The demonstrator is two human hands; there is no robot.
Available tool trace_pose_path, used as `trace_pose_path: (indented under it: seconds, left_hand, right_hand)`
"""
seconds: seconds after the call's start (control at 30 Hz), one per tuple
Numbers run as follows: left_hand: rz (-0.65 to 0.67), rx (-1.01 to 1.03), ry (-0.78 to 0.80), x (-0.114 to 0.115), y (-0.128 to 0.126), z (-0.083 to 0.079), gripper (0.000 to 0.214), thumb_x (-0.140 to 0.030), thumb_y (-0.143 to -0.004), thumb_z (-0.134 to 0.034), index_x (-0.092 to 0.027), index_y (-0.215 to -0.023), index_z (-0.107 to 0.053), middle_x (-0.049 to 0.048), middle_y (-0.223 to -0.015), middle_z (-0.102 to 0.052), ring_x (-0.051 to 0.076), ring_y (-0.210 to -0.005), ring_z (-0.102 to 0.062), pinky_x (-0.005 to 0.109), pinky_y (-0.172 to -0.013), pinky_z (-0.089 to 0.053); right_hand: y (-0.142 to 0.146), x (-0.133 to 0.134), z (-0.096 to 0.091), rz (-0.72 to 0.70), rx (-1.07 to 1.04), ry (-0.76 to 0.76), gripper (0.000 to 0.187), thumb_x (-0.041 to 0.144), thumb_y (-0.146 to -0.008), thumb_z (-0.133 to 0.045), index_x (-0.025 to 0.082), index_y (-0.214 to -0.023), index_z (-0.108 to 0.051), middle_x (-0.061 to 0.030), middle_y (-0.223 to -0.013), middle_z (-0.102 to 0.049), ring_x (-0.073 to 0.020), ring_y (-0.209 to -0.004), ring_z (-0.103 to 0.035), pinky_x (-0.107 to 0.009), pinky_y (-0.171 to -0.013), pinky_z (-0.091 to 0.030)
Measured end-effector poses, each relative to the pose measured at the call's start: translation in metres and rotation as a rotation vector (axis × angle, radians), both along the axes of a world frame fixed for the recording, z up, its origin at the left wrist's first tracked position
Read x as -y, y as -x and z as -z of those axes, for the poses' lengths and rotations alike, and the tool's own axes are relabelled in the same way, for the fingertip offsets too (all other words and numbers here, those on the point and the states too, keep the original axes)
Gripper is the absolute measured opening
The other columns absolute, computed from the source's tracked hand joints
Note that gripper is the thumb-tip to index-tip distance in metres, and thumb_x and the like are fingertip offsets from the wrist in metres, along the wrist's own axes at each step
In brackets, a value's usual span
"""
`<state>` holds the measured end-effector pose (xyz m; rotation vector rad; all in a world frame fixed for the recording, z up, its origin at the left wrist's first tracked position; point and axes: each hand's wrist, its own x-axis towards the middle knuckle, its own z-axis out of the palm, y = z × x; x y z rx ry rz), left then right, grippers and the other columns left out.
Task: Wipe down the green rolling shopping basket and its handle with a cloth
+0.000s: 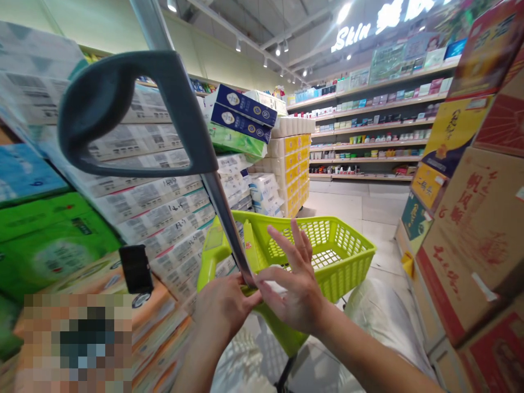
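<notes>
- A shopper's two bare hands meet at the lower end of a silver pole fitted with a dark gray looped handle, in a shop aisle lined with stacked goods.
- The pole stands tilted across the left of the scene, its lower end at the hands and its upper length running out past the top edge.
- The left hand has its grip closed on that lower end, thumb pointing toward the other hand.
- The right hand brings thumb and forefinger together just beside the pole's end, its other fingers fanned out; whether its grip pinches anything cannot be told.
- Just beyond the hands sits a lime-green shopping cart, its basket walls pierced with slots.
- At left, a black, phone-like object rests against orange packs, near bright green packs and a wall of white packs marked with handwritten figures.
- Navy boxes lie farther back, near a stack of yellow-and-white packs.
- Cartons rise at right, above a translucent bag near the cart.
- In the background, stocked shelves run beneath a lit sign reading "Skin."
</notes>
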<state>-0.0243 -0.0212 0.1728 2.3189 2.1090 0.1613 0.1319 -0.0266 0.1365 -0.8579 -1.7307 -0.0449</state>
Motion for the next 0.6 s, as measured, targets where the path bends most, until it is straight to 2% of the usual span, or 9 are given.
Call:
trace_pose_path:
  seconds: [0.1, 0.17, 0.23, 0.37, 0.43, 0.53, 0.6]
  left_hand:
    - [-0.019, 0.017, 0.011, 0.001, 0.000, 0.000, 0.032, -0.059, -0.076, -0.058, -0.037, -0.094, -0.074, 0.0018, -0.086, -0.076, 0.028, -0.088, -0.069, 0.033, -0.072, -0.047]
    - [-0.003, 0.035, 0.010, 0.001, 0.002, 0.000, 0.032, -0.057, -0.075, -0.061, -0.038, -0.098, -0.073, 0.0007, -0.088, -0.076, 0.027, -0.089, -0.069, 0.032, -0.072, -0.046]
    - [0.026, 0.043, 0.001, 0.002, 0.004, 0.001, 0.031, -0.052, -0.074, -0.063, -0.038, -0.100, -0.072, -0.0002, -0.092, -0.076, 0.026, -0.091, -0.069, 0.031, -0.074, -0.046]
    - [0.070, 0.024, 0.000, 0.003, 0.006, 0.000, 0.034, -0.042, -0.074, -0.063, -0.036, -0.106, -0.070, 0.0006, -0.092, -0.076, 0.024, -0.093, -0.069, 0.030, -0.079, -0.046]
    - [0.083, 0.015, 0.003, 0.004, 0.007, 0.000, 0.036, -0.041, -0.073, -0.063, -0.034, -0.108, -0.069, 0.0013, -0.091, -0.075, 0.024, -0.093, -0.068, 0.030, -0.080, -0.046]
    - [0.092, 0.012, 0.007, 0.004, 0.008, -0.001, 0.034, -0.043, -0.072, -0.065, -0.034, -0.105, -0.069, 0.0003, -0.090, -0.075, 0.025, -0.093, -0.068, 0.031, -0.081, -0.046]
    - [0.098, 0.009, -0.002, 0.005, 0.009, 0.000, 0.032, -0.044, -0.073, -0.065, -0.035, -0.103, -0.069, -0.0004, -0.090, -0.075, 0.025, -0.093, -0.068, 0.031, -0.081, -0.046]
  right_hand:
    - [0.004, -0.002, 0.018, 0.006, -0.171, 0.160, 0.015, 0.019, -0.086, -0.057, 0.023, -0.096, -0.066, -0.0092, -0.136, -0.051, -0.0270, -0.133, -0.042, -0.049, -0.110, -0.035]
    - [0.010, -0.001, 0.033, -0.025, -0.197, 0.291, 0.020, 0.020, -0.088, -0.052, 0.021, -0.105, -0.063, -0.0107, -0.123, -0.060, -0.0227, -0.118, -0.055, -0.041, -0.102, -0.044]
    - [0.016, 0.001, 0.047, -0.044, -0.130, 0.354, 0.023, 0.022, -0.089, -0.052, 0.021, -0.110, -0.061, -0.0096, -0.114, -0.064, -0.0219, -0.108, -0.059, -0.039, -0.098, -0.046]
    - [0.023, -0.002, 0.065, -0.010, -0.009, 0.305, 0.028, 0.025, -0.087, -0.056, 0.021, -0.114, -0.058, -0.0095, -0.110, -0.064, -0.0237, -0.103, -0.058, -0.043, -0.096, -0.045]
    - [0.018, -0.009, 0.069, -0.057, 0.021, 0.268, 0.027, 0.021, -0.086, -0.054, 0.021, -0.112, -0.058, -0.0086, -0.107, -0.064, -0.0223, -0.100, -0.059, -0.040, -0.091, -0.048]
    - [-0.001, -0.020, 0.066, -0.109, 0.003, 0.200, 0.034, 0.009, -0.081, -0.049, 0.022, -0.111, -0.058, -0.0067, -0.101, -0.064, -0.0190, -0.093, -0.060, -0.033, -0.084, -0.051]
    - [-0.017, -0.024, 0.059, -0.051, -0.019, 0.144, 0.040, 0.002, -0.075, -0.046, 0.021, -0.108, -0.059, -0.0064, -0.099, -0.063, -0.0184, -0.092, -0.060, -0.032, -0.082, -0.051]
